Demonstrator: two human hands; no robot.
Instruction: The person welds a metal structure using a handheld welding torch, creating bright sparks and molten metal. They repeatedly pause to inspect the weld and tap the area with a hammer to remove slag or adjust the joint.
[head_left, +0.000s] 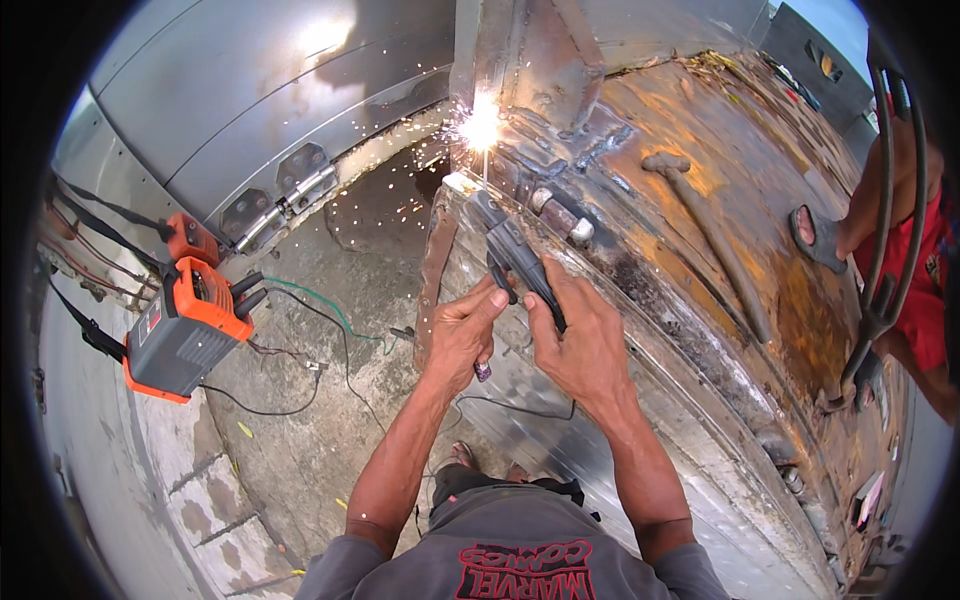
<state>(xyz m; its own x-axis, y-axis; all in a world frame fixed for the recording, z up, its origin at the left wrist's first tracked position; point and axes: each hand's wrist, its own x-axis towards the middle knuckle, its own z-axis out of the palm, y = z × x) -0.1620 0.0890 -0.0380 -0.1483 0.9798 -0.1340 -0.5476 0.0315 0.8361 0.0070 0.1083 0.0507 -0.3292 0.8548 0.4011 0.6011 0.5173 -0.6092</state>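
Note:
A welding electrode holder (508, 243) carries a rod (486, 165) up to a bright arc (479, 126), which throws sparks at the joint between a steel upright (528, 58) and the rusty plate edge. My right hand (582, 345) is closed round the holder's dark handle. My left hand (458, 335) grips the holder at its lever, with a small purple piece showing below the fingers, too small to name. A short hinge cylinder (560, 214) sits on the ledge just right of the holder. Glare hides the weld spot itself.
Orange-grey welding machines (185, 330) with cables stand at left, by a hinged metal panel (250, 110). A bent rod (715, 240) lies on the rusty plate (800, 340). At right are another person's sandaled foot (812, 235) and red clothing, beside long curved bars (880, 300).

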